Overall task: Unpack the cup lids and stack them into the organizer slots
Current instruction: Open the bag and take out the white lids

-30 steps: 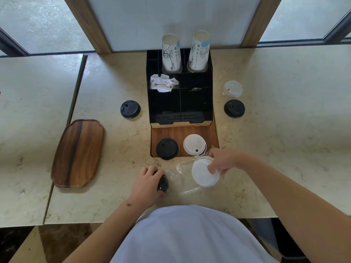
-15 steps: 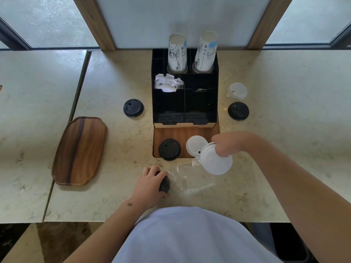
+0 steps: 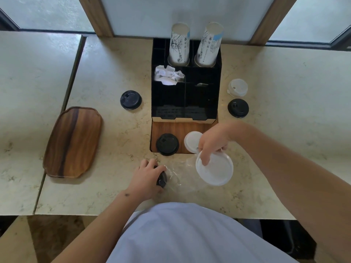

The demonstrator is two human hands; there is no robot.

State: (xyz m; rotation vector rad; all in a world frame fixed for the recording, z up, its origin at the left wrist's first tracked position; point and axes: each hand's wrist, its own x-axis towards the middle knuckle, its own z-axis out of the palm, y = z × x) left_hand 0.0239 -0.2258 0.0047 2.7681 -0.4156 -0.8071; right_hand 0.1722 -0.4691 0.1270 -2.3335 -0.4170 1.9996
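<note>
Marble counter [image 3: 114, 59]: my right grip [image 3: 212, 144] pinches a white lid stack [image 3: 214, 170]; left grip [image 3: 150, 177] clutches black lids [image 3: 161, 179]. Beyond them, both slots look barely filled.

- The tall black compartmented organizer [image 3: 185, 95] stands at table centre against the back wall; two upright printed paper cup stacks [image 3: 180, 44] rise from its rear slots and block overhead access there.
- Crumpled white paper [image 3: 168, 75] fills one left compartment; the neighbouring compartments are open from above.
- The wooden front shelf [image 3: 171, 128] carries a black round lid [image 3: 167, 144] and a white round lid [image 3: 192, 140]; bare wood lies behind them.
- Left approach: one black lid [image 3: 130, 100] beside the organizer and, well apart, an oblong wooden tray [image 3: 73, 142].
- Right approach: a translucent white lid [image 3: 237, 87] and a black lid [image 3: 238, 108] lie near the organizer wall.
- Crinkled clear plastic wrap [image 3: 177, 172] covers the near table edge.
</note>
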